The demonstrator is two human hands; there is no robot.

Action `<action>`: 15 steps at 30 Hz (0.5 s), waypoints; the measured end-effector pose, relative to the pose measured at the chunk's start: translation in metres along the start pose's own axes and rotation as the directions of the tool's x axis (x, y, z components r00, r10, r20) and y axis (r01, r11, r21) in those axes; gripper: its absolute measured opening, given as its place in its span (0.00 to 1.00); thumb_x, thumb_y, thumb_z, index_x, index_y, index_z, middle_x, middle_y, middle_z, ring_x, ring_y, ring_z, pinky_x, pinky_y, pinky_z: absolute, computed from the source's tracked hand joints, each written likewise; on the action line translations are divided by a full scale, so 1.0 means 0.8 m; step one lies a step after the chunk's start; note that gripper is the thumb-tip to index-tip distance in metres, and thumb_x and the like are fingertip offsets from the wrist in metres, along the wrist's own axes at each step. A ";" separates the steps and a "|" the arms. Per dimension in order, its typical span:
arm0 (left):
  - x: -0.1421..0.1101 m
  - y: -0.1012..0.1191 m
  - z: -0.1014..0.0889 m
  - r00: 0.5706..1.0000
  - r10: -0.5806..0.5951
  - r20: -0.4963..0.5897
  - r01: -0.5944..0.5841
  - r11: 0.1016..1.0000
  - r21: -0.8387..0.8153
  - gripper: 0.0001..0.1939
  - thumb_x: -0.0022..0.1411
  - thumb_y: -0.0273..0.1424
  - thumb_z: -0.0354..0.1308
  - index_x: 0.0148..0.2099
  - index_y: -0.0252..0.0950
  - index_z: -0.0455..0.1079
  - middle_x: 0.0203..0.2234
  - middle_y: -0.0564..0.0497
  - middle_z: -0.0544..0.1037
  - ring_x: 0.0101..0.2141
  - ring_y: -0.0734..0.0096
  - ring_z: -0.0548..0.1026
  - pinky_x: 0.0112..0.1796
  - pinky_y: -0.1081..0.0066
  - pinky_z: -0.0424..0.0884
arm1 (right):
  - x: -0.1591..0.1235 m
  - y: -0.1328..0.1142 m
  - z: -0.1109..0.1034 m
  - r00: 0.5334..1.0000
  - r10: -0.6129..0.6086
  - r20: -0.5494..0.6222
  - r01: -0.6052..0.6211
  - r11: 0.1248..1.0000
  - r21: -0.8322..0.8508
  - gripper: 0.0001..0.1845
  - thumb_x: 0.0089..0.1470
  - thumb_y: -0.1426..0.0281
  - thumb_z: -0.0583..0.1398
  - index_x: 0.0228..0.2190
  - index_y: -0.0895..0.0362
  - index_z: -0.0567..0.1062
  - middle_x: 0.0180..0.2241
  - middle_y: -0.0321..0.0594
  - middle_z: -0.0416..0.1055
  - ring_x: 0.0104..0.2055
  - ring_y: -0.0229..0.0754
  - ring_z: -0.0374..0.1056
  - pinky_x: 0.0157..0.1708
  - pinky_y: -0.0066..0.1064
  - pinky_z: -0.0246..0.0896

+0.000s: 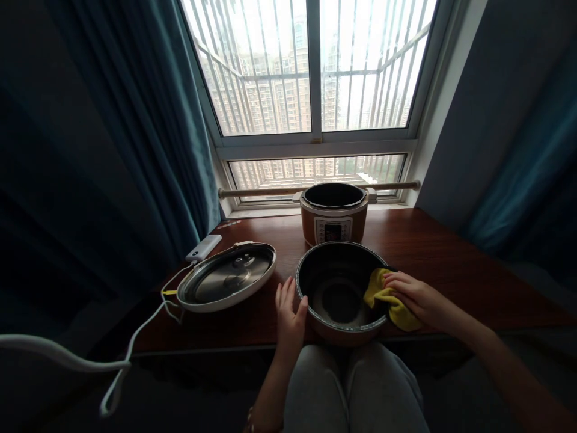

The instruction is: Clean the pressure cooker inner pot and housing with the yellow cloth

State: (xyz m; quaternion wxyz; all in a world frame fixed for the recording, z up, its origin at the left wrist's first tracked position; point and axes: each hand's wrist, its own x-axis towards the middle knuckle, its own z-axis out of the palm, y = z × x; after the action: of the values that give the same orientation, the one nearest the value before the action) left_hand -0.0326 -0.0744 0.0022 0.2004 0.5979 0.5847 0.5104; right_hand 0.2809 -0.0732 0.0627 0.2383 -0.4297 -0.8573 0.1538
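A dark inner pot (339, 329) with a speckled rim stands at the table's front edge, just above my knees. My left hand (291, 313) lies against its left side, fingers stretched out along the outer wall and thumb near the rim. With my right hand (417, 296) I grip a yellow cloth (401, 310), which drapes over the right rim, partly inside the pot and partly outside. Behind the pot sits the brown cooker body (309, 221) with a control panel and white handles. To the left rests a round lid (225, 282), its shiny inner side facing up.
A white power bank (204, 248) lies behind the lid, with a white cable (148, 322) running off the table's left side. Window bars and a rail (265, 192) bound the back of the wooden table (433, 252). Blue curtains (148, 120) hang at both sides.
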 end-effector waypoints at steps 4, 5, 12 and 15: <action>0.001 0.000 0.000 1.000 -0.002 0.005 0.002 0.999 -0.033 0.26 0.59 0.37 0.48 0.57 0.30 0.62 0.57 0.41 0.62 0.61 0.55 0.49 0.58 0.53 0.49 | 0.046 0.040 -0.011 0.998 -0.053 0.030 0.052 0.999 0.008 0.13 0.56 0.68 0.52 0.38 0.56 0.75 0.44 0.45 0.69 0.48 0.44 0.64 0.49 0.35 0.61; 0.001 0.000 0.000 1.000 -0.002 0.004 0.002 0.999 -0.040 0.26 0.59 0.37 0.48 0.57 0.29 0.62 0.57 0.41 0.62 0.61 0.55 0.50 0.58 0.53 0.49 | 0.058 0.047 -0.010 0.998 -0.063 0.011 0.063 0.998 -0.002 0.13 0.55 0.68 0.52 0.37 0.56 0.75 0.43 0.45 0.69 0.47 0.44 0.65 0.49 0.35 0.61; 0.000 0.000 -0.001 0.999 0.007 -0.046 -0.010 0.998 -0.062 0.24 0.57 0.36 0.51 0.55 0.34 0.65 0.56 0.44 0.63 0.60 0.55 0.51 0.58 0.53 0.50 | 0.127 0.075 0.001 0.989 -0.145 -0.032 0.146 0.988 0.042 0.12 0.53 0.68 0.55 0.36 0.54 0.76 0.42 0.44 0.71 0.47 0.44 0.66 0.49 0.35 0.60; -0.002 0.001 -0.002 0.999 0.013 -0.048 -0.016 0.999 -0.046 0.23 0.58 0.36 0.50 0.55 0.36 0.64 0.57 0.45 0.63 0.60 0.56 0.51 0.58 0.53 0.49 | 0.138 0.078 0.004 0.990 -0.076 -0.117 0.101 0.970 0.221 0.11 0.50 0.67 0.57 0.34 0.55 0.77 0.39 0.42 0.73 0.44 0.43 0.68 0.48 0.36 0.61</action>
State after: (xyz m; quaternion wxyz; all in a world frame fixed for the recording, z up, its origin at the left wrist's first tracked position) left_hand -0.0327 -0.0763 0.0031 0.1966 0.5849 0.5730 0.5394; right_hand 0.2637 0.0528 0.0614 0.3380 -0.3687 -0.8385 0.2163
